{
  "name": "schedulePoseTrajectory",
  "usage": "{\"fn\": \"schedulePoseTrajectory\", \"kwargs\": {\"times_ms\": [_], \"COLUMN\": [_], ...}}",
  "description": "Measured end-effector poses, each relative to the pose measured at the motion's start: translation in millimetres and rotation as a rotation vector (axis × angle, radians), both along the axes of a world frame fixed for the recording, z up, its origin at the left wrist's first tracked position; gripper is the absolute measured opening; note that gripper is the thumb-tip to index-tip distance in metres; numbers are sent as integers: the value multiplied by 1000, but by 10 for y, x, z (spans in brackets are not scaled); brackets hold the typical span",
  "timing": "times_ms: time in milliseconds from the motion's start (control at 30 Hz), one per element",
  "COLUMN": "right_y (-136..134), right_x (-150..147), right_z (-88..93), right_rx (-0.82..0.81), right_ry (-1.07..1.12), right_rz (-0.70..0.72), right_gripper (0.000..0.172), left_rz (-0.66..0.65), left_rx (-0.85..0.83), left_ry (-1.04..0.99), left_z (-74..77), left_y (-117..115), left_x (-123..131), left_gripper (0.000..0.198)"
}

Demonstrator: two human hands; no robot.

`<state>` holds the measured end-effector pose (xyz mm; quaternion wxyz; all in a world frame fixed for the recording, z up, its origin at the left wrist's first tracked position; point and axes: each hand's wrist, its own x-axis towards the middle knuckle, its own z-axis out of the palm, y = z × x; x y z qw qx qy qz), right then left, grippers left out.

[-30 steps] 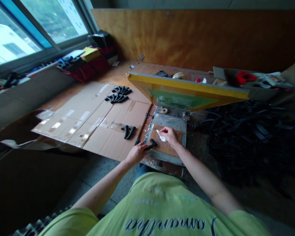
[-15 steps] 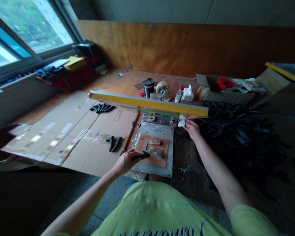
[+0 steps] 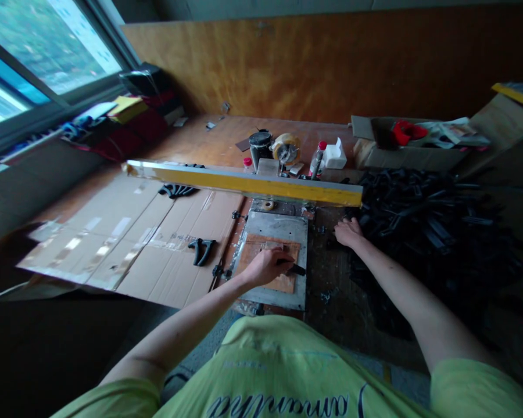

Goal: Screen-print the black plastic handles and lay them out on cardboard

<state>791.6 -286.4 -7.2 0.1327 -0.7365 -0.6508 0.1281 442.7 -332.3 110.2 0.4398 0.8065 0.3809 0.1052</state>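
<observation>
My left hand (image 3: 267,265) is closed round a black plastic part (image 3: 295,269) and holds it down on the brown jig (image 3: 249,251) of the grey metal plate (image 3: 283,226). My right hand (image 3: 347,231) rests knuckles-up on the dark table just right of the plate, under the right end of the raised yellow screen frame (image 3: 244,180). Its fingers are curled under, and what they hold, if anything, is hidden. The white cloth is out of sight.
A heap of black plastic parts (image 3: 427,220) lies to the right. Flattened cardboard (image 3: 126,232) on the left carries a pair of black parts (image 3: 201,251) and a further cluster (image 3: 177,189). A dark tin, a tape roll (image 3: 286,148) and a bottle stand behind the frame.
My left hand has slid the black part from the plate's left edge onto the jig. My right hand has dropped from the frame's right end to the table; the white cloth no longer shows.
</observation>
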Motion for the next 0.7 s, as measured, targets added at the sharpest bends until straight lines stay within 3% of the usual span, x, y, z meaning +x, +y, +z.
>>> {"fn": "schedulePoseTrajectory", "kwargs": {"times_ms": [67,167,333,433,567,700], "right_y": [-123,-350,-730,-879,-958,-938], "right_x": [-35,-87,-143,-166,-391,-999], "right_z": [40,105,228,311,369,377], "right_rx": [-102,-221,-186,-30,128,119], "right_ry": [-77,-183,-330,-263,3,376], "right_rz": [49,119,104,-35,-162,-22], "right_gripper": [17,3,24,32,36,39], "left_rz": [-85,-187,-220,-199,-104,39], "left_rx": [79,130,182,187,119,14], "left_ry": [47,125,122,73,30,-44], "left_z": [-18,-169,-452,-448,-345,-281], "left_y": [11,-1,-41,-29,41,150], "left_x": [235,575,858,723,258,-350], "left_gripper": [26,29,46,45,32,33]}}
